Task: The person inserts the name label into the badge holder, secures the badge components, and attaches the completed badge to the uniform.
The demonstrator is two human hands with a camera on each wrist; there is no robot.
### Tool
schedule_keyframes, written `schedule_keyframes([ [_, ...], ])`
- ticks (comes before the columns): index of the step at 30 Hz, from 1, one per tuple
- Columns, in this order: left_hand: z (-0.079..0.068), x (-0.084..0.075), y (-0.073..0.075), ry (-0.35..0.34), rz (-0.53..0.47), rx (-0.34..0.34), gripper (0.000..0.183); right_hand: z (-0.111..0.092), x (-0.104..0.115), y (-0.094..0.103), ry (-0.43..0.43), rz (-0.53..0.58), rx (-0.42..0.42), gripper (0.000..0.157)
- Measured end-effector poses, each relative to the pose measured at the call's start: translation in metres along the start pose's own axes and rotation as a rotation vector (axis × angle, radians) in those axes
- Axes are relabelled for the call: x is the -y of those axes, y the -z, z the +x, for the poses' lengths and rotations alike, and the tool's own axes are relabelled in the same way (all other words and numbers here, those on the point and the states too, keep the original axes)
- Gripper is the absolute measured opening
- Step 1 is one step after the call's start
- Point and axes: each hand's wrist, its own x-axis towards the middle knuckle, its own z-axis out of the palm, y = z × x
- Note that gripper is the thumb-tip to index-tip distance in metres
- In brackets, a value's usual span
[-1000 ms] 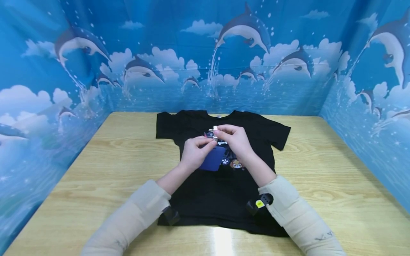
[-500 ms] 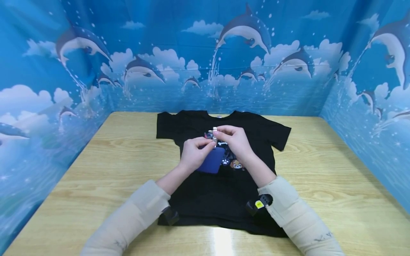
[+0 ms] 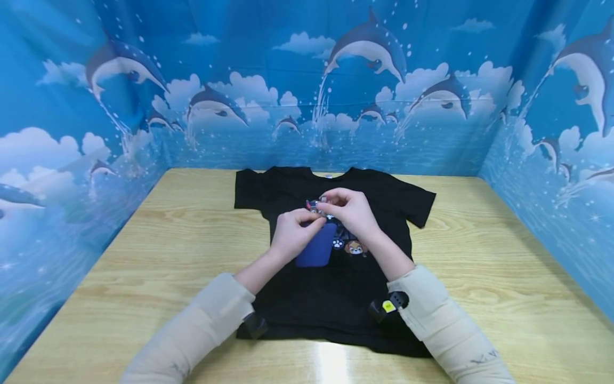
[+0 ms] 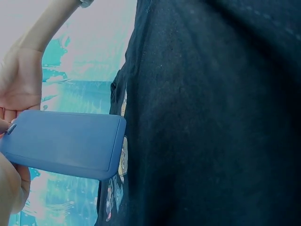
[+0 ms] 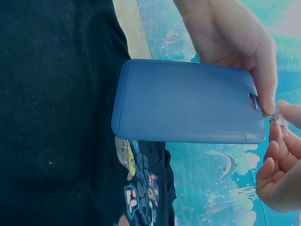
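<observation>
A blue badge holder [image 3: 316,245] hangs over the black T-shirt [image 3: 331,298]. My left hand [image 3: 293,234] pinches the small clip fitting at the holder's slotted top edge. My right hand [image 3: 352,213] pinches the other end of this fitting, just above the left fingertips. The right wrist view shows the fitting [image 5: 277,120] as clear plastic with a thin metal pin, partly covered by fingers. There, the left hand [image 5: 230,37] is at the top and the right hand [image 5: 287,165] at the lower right. In the left wrist view, the holder's [image 4: 66,143] lower end overlaps the shirt's edge.
The T-shirt lies spread, neck away from me, on a wood-grain table [image 3: 201,240]. Cartoon dog prints [image 3: 355,247] mark its chest. Blue dolphin curtains [image 3: 288,80] stand along the back and both sides. Both forearms wear pale sleeves [image 3: 206,304].
The badge holder has dropped slightly and hangs straighter. Its bright clip end, which stood above the right fingertips, is now mostly covered. The right fingers have come slightly lower.
</observation>
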Motion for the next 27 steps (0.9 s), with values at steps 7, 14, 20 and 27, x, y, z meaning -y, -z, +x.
schedule_keyframes([
  [7,-0.0005,-0.0001,-0.0020,0.004,0.017,-0.024,0.011,-0.0004,0.0021,-0.0004,0.030,-0.041,0.004,0.022],
  [14,-0.0014,0.0018,-0.0032,0.022,0.006,-0.033,0.012,-0.0016,0.0023,-0.0004,0.023,-0.017,0.010,0.021],
  [20,-0.0026,0.0018,-0.0023,0.075,-0.062,0.017,0.017,-0.0025,-0.0003,-0.0001,0.028,0.026,0.023,0.022],
  [27,-0.0034,0.0017,-0.0002,0.109,-0.141,0.056,0.019,-0.0026,-0.0026,0.0009,0.060,0.074,0.050,0.023],
])
